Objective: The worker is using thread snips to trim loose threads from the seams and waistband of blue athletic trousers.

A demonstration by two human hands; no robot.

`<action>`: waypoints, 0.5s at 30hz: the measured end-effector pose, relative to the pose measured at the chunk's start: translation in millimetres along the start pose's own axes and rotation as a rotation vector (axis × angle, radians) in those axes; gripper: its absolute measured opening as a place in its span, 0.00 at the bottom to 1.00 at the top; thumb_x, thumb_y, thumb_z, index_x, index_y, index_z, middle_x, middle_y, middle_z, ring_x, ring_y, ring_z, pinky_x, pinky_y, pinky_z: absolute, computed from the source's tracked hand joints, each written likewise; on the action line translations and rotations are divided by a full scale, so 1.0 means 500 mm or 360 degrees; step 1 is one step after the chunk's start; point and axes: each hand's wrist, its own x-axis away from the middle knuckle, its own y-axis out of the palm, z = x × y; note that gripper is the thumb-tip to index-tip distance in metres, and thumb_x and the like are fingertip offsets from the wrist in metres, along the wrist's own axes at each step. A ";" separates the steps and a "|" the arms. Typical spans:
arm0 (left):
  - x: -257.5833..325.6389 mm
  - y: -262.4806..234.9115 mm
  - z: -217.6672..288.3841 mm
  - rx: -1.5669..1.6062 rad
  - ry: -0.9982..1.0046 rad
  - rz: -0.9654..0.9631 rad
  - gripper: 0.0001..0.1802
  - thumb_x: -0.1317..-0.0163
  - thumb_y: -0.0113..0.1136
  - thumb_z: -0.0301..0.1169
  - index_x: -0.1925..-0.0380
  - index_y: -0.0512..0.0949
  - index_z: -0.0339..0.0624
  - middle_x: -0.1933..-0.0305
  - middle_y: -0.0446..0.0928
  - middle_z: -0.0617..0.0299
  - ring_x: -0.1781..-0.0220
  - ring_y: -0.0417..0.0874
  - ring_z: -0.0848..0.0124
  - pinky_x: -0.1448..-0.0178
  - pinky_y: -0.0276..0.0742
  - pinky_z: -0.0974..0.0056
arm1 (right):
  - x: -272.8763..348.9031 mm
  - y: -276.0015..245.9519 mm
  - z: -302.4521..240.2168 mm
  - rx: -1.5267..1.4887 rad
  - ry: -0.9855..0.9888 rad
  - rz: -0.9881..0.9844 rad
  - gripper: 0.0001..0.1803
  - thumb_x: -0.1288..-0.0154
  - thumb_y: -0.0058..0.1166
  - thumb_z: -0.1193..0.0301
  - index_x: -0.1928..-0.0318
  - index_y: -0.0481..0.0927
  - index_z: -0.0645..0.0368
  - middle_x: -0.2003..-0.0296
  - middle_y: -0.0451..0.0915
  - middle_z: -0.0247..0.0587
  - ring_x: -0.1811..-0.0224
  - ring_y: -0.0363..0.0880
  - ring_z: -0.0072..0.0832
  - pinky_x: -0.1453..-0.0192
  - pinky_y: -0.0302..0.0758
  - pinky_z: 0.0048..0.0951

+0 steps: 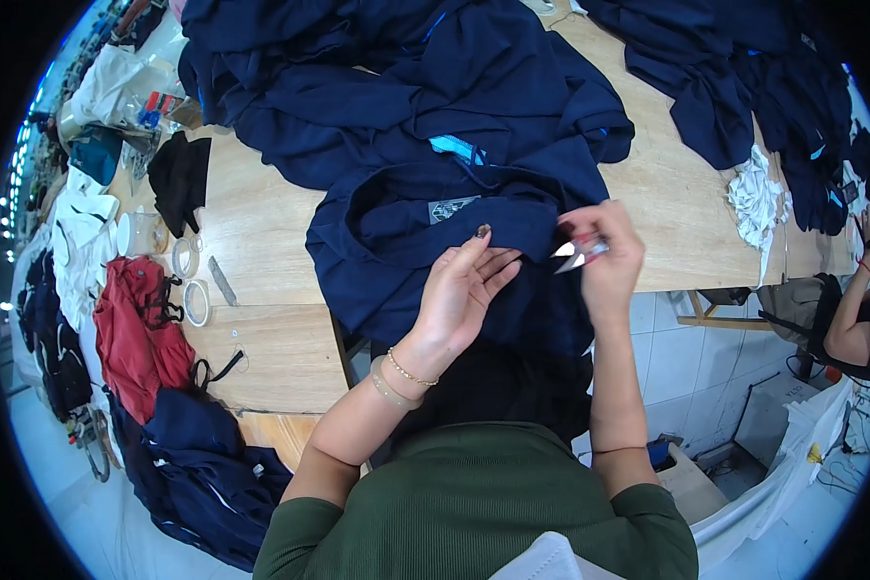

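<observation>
Left hand point(462, 292) turned palm-up against navy garment point(382, 290), right hand point(613, 253) gripping snips point(574, 259)

Garment point(532, 222): before us on the table point(271, 203), its near part over the edge.
Left hand point(459, 290): ours, at the garment's band.
Right hand point(609, 253): ours, right of the left one, with the snips point(590, 253) in it.
Heap point(338, 111): behind the garment, from where we are.
Tape rolls point(204, 319): left of the garment, one nearer us.
Jar point(143, 234): just left of the rolls.
Bag point(143, 329): left of the rolls, nearer us than the jar.
Scraps point(756, 203): right of us, near a second heap point(720, 97).
</observation>
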 end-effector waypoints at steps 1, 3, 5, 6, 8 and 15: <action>0.003 0.000 0.003 -0.0027 0.0039 0.0003 0.10 0.28 0.59 0.38 0.59 0.80 0.43 0.53 0.82 0.54 0.48 0.84 0.66 0.41 0.80 0.62 | -0.008 -0.009 0.009 -0.0295 0.0234 0.0261 0.04 0.40 0.57 0.83 0.66 0.82 0.61 0.71 0.76 0.34 0.67 0.71 0.24 0.60 0.68 0.28; 0.008 0.002 0.009 -0.0041 0.0049 -0.0002 0.10 0.28 0.59 0.37 0.60 0.80 0.42 0.52 0.82 0.54 0.47 0.84 0.65 0.40 0.80 0.62 | -0.012 -0.042 0.035 -0.0590 0.0465 0.0526 0.05 0.34 0.56 0.81 0.69 0.80 0.62 0.71 0.76 0.31 0.68 0.71 0.19 0.60 0.68 0.25; 0.012 0.001 0.013 -0.0031 0.0032 -0.0064 0.10 0.28 0.59 0.37 0.60 0.80 0.42 0.51 0.82 0.52 0.45 0.83 0.65 0.40 0.80 0.62 | -0.010 -0.083 0.066 -0.0712 0.0636 0.0716 0.08 0.27 0.53 0.76 0.65 0.82 0.62 0.70 0.76 0.30 0.66 0.71 0.19 0.59 0.68 0.21; 0.013 -0.002 0.013 -0.0032 0.0034 -0.0064 0.10 0.28 0.59 0.37 0.60 0.80 0.42 0.51 0.82 0.52 0.45 0.83 0.65 0.40 0.80 0.62 | -0.012 -0.085 0.061 -0.0713 0.0635 0.0716 0.08 0.27 0.53 0.76 0.65 0.82 0.62 0.70 0.76 0.30 0.66 0.71 0.19 0.59 0.68 0.21; 0.012 -0.013 0.009 0.0013 0.0057 -0.0160 0.10 0.27 0.57 0.35 0.59 0.82 0.41 0.53 0.84 0.55 0.46 0.84 0.65 0.41 0.81 0.64 | -0.016 -0.088 0.040 -0.0438 0.0518 0.0493 0.09 0.24 0.51 0.73 0.60 0.83 0.62 0.69 0.75 0.29 0.66 0.69 0.18 0.60 0.67 0.19; 0.022 0.001 -0.015 -0.0450 0.0417 -0.0104 0.12 0.27 0.57 0.31 0.61 0.83 0.33 0.61 0.85 0.58 0.57 0.87 0.71 0.48 0.85 0.63 | -0.021 0.006 -0.059 -0.0597 0.0330 -0.0239 0.19 0.35 0.45 0.87 0.48 0.81 0.60 0.53 0.76 0.41 0.53 0.76 0.26 0.48 0.75 0.23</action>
